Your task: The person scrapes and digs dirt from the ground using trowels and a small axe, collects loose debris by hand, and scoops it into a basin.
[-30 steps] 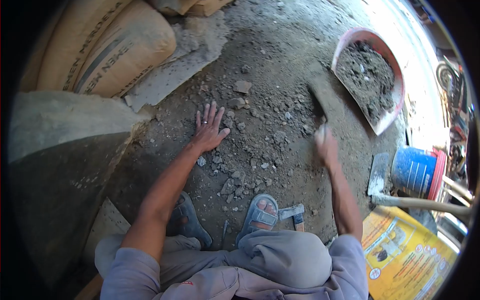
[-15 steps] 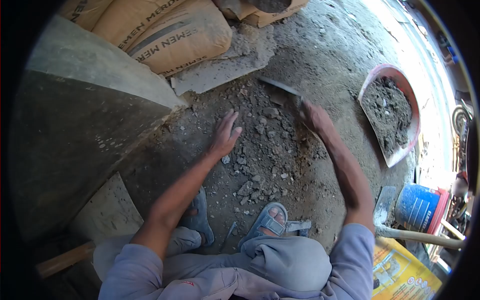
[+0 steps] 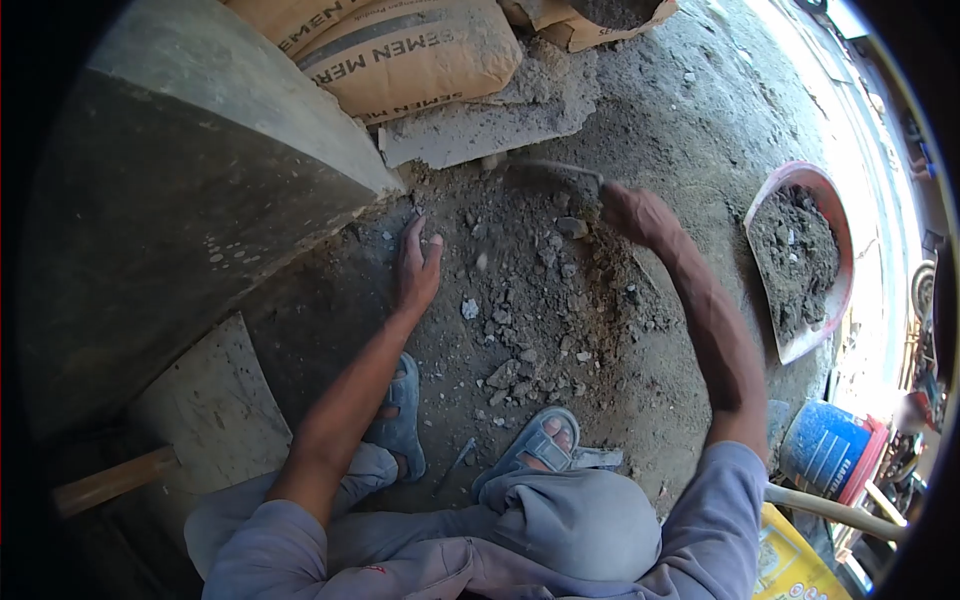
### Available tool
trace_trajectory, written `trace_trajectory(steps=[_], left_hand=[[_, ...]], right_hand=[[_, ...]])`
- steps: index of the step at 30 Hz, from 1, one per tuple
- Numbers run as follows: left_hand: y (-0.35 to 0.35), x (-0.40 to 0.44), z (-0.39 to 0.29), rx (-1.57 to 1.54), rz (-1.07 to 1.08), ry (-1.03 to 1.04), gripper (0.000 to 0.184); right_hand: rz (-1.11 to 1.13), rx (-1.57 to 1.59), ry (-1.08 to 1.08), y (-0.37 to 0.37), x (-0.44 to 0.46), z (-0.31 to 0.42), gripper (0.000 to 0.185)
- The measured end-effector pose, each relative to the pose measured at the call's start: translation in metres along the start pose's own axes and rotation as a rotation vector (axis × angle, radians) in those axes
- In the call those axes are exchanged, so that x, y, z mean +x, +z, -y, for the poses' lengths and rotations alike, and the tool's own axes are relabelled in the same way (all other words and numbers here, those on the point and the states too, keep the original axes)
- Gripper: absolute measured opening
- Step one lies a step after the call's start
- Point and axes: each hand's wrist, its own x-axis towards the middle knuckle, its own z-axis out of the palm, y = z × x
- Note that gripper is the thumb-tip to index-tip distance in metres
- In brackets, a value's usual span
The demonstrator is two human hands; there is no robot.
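Observation:
My right hand [image 3: 632,214] is closed round the handle of a trowel [image 3: 550,175], whose blurred blade points left over the dirt near a torn paper sheet. Grey rubble and loose soil [image 3: 530,320] lie on the ground between my two hands. On the left, near the foot of the concrete block, my left hand [image 3: 417,265] is low over the ground, its thumb and fingers apart, with nothing visible in it. A red-rimmed scoop [image 3: 845,250] filled with dark soil rests on the ground at the right.
Cement bags [image 3: 420,55] lie beyond the torn paper [image 3: 490,130]. A concrete block [image 3: 230,150] stands at left, above a wooden-handled shovel [image 3: 215,400]. A blue bucket [image 3: 825,450], a long handle [image 3: 835,512] and a yellow sheet [image 3: 795,560] are at lower right.
The trowel has swung from near the scoop leftward to the soil by the torn paper. My left hand has lifted from lying flat and shifted toward the concrete block. The view has turned.

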Motion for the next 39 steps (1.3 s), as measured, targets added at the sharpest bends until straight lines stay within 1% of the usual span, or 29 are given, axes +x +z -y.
trace_trajectory(steps=[1,2,3,5,6,8,9,10,11,12,14,15,17,18,20,21,23,24,25,27,28,29,30,32,33,35,36,38,39], left_hand=[[0.001,-0.002,-0.002,0.003,-0.002,-0.009,0.049],[0.006,-0.001,-0.005,-0.016,-0.003,0.001,0.049],[0.008,-0.005,-0.009,-0.033,0.0,0.004,0.049],[0.003,-0.003,-0.016,-0.047,0.022,-0.016,0.049],[-0.002,-0.006,-0.017,-0.068,0.036,-0.043,0.049],[-0.014,-0.006,-0.014,-0.065,0.014,-0.061,0.049],[-0.018,-0.007,-0.013,-0.064,0.001,-0.083,0.05],[-0.018,-0.004,-0.011,-0.064,-0.006,-0.077,0.05],[-0.018,-0.006,-0.01,-0.048,-0.029,-0.122,0.05],[-0.017,-0.01,-0.007,-0.032,-0.048,-0.17,0.051],[-0.016,-0.01,-0.012,0.03,-0.051,-0.139,0.052],[-0.017,-0.011,-0.012,0.094,-0.053,-0.104,0.052],[-0.02,-0.009,-0.004,0.082,-0.055,-0.124,0.053],[-0.022,-0.009,-0.001,0.064,-0.06,-0.137,0.053],[-0.021,-0.015,0.003,0.04,-0.061,-0.182,0.054],[-0.02,-0.014,0.004,0.015,-0.065,-0.229,0.054],[-0.019,-0.017,-0.003,0.058,-0.045,-0.197,0.055],[-0.017,-0.019,-0.008,0.099,-0.024,-0.165,0.055],[-0.015,-0.022,-0.01,0.1,-0.02,-0.17,0.055],[-0.021,-0.019,-0.009,0.085,0.014,-0.137,0.057],[-0.027,-0.021,-0.01,0.09,0.01,-0.142,0.057],[-0.032,-0.016,-0.013,0.015,0.017,-0.191,0.057],[-0.035,-0.015,-0.016,-0.062,0.034,-0.24,0.058],[-0.031,-0.01,-0.011,-0.062,0.002,-0.239,0.058],[-0.031,-0.015,-0.008,-0.054,-0.014,-0.258,0.058],[-0.026,-0.019,-0.011,-0.035,-0.013,-0.263,0.059],[-0.021,-0.018,-0.014,-0.018,-0.017,-0.262,0.059],[-0.016,-0.012,-0.012,0.008,-0.014,-0.243,0.059],[-0.018,-0.018,-0.01,0.028,-0.026,-0.241,0.059]], right_hand=[[-0.046,0.052,0.074,0.01,0.013,-0.003,0.021],[-0.043,0.053,0.068,0.024,0.026,-0.001,0.021],[-0.035,0.3,0.08,0.049,0.038,0.001,0.019],[-0.036,0.14,0.008,0.068,0.048,0.006,0.017],[-0.028,0.142,-0.006,0.053,0.039,0.014,0.017],[0.238,-0.111,-0.088,-0.009,0.011,0.027,0.017],[0.234,-0.112,-0.089,-0.013,0.012,0.025,0.017],[0.138,-0.11,-0.115,-0.017,0.015,0.022,0.018],[0.048,-0.106,-0.143,-0.019,0.017,0.02,0.018],[0.051,-0.106,-0.146,-0.012,0.027,0.026,0.018],[-0.108,0.141,0.13,0.012,0.051,0.042,0.019],[-0.1,0.144,0.129,0.015,0.047,0.046,0.019],[0.23,0.121,0.061,0.01,0.033,0.061,0.021],[0.235,0.119,0.054,0.01,0.024,0.058,0.021],[0.207,-0.166,-0.137,0.003,0.005,0.039,0.022],[0.201,-0.177,-0.141,-0.006,0.013,0.046,0.022],[0.158,0.065,0.052,-0.01,0.029,0.067,0.023],[0.16,0.068,0.053,0.012,0.049,0.06,0.023],[0.139,0.145,0.096,0.053,0.081,0.046,0.025],[0.113,0.238,0.142,0.057,0.082,0.056,0.026],[0.217,0.124,0.103,0.013,0.054,0.078,0.029],[0.306,0.001,0.067,-0.019,0.041,0.09,0.031],[0.3,0.0,0.071,-0.023,0.041,0.08,0.031],[0.246,-0.265,-0.222,-0.031,0.046,0.05,0.033],[0.25,-0.26,-0.223,-0.029,0.048,0.063,0.033],[0.151,0.118,0.104,-0.03,0.054,0.095,0.029],[0.152,0.112,0.104,-0.007,0.063,0.087,0.029],[0.022,0.139,-0.151,0.068,0.088,0.07,0.026],[0.041,0.148,-0.155,0.053,0.071,0.075,0.026]])
